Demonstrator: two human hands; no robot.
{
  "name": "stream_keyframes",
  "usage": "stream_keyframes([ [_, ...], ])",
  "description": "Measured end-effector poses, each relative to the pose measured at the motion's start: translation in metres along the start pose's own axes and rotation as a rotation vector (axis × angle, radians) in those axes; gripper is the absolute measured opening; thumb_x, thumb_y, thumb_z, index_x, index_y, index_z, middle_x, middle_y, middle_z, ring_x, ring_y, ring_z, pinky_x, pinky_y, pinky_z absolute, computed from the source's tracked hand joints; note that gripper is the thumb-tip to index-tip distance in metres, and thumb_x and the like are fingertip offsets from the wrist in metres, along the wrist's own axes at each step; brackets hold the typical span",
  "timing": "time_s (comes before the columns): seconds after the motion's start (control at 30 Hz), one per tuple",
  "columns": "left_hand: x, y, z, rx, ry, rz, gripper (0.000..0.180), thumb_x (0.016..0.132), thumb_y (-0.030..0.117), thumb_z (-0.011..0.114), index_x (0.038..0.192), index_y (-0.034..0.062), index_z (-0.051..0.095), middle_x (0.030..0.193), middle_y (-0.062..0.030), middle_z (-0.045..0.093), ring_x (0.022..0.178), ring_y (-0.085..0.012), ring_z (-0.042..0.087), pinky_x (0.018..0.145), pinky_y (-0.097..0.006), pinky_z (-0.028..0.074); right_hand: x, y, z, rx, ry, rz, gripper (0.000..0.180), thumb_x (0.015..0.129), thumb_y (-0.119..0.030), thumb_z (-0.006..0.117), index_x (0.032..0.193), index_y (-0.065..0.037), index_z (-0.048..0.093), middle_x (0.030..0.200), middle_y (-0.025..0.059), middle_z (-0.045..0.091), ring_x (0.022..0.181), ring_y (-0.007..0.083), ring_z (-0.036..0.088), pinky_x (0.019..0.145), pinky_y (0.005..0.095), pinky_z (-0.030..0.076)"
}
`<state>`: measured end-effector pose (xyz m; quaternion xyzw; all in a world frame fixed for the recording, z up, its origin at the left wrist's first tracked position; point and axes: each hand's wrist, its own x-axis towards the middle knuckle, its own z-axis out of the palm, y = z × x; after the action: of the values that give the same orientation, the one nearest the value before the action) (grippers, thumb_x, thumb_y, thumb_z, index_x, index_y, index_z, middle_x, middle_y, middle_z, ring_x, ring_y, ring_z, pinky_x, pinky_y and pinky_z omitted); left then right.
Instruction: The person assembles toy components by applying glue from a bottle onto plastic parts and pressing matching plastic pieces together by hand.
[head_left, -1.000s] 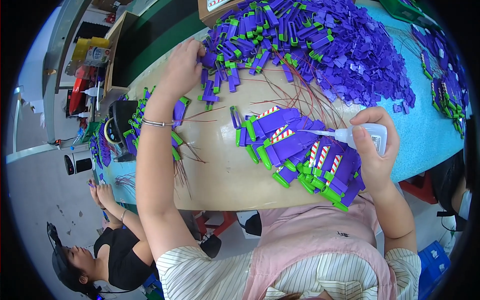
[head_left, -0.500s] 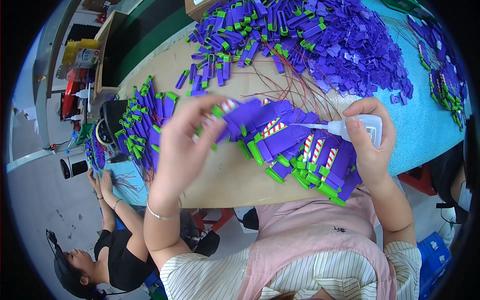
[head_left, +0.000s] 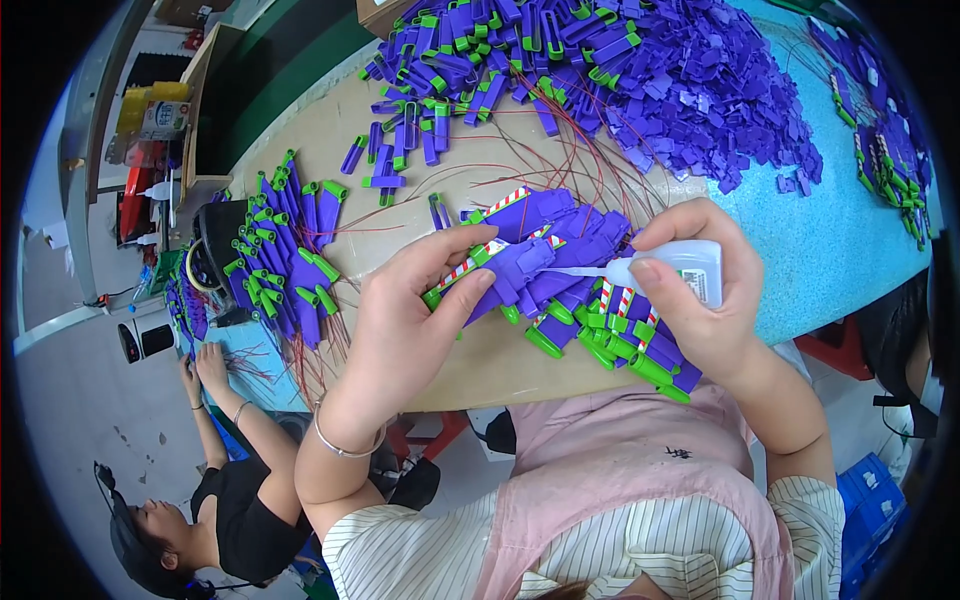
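Observation:
My left hand (head_left: 415,315) pinches a purple plastic wing piece (head_left: 522,266) by its end with the red-and-white striped band and green edge. In my right hand (head_left: 735,320) is a small translucent squeeze bottle (head_left: 700,262), tipped on its side. Its thin nozzle (head_left: 575,271) points left, with the tip at the surface of the wing piece; whether it touches, I cannot tell. Beneath and beside lie several similar purple wing pieces (head_left: 600,240), overlapping, with green rounded ends (head_left: 600,350) toward me.
Loose purple parts (head_left: 700,100) are heaped at the back, beside purple-and-green clips (head_left: 430,110). More green-tipped pieces (head_left: 290,250) lie at left by a black container (head_left: 222,255). Thin red wires (head_left: 590,160) trail across the table. A co-worker (head_left: 235,500) sits at lower left.
My left hand has come down and right, bringing the wing piece under the nozzle. My right hand has shifted the bottle left and slightly down.

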<state>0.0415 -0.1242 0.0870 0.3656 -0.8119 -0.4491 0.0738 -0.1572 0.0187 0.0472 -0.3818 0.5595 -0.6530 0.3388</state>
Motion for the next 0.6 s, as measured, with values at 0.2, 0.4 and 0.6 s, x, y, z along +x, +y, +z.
stream_keyframes([
  [0.2,-0.002,0.001,0.0,0.102,0.048,0.067,0.033,0.087,-0.001,0.068,0.121,0.0013,0.065,0.092,-0.0017,0.063,0.08,-0.0092,0.055,0.073,-0.022,0.046,0.001,0.002,0.001,-0.035,0.013,-0.049,0.018,0.084,-0.003,0.075,0.096,-0.002,0.062,0.082,0.0025,0.065,0.069,0.0061,0.061,0.059,0.0207,0.047],
  [0.4,-0.004,0.009,0.004,0.29,0.096,0.287,0.04,0.081,-0.004,0.07,0.12,0.0054,0.067,0.092,-0.0119,0.066,0.079,-0.0229,0.062,0.071,-0.028,0.049,0.003,0.001,0.0,-0.029,0.066,-0.11,0.017,0.084,-0.002,0.075,0.096,-0.001,0.062,0.082,0.0027,0.065,0.069,0.0062,0.061,0.059,0.0207,0.047],
  [0.6,-0.004,0.015,0.008,0.352,0.097,0.364,0.041,0.08,-0.004,0.071,0.119,0.0054,0.068,0.092,-0.012,0.066,0.081,-0.0242,0.064,0.069,-0.031,0.05,0.006,-0.005,-0.002,-0.048,-0.001,-0.087,0.018,0.084,-0.002,0.075,0.097,-0.002,0.063,0.085,0.0034,0.065,0.067,0.0069,0.06,0.058,0.021,0.047],
])
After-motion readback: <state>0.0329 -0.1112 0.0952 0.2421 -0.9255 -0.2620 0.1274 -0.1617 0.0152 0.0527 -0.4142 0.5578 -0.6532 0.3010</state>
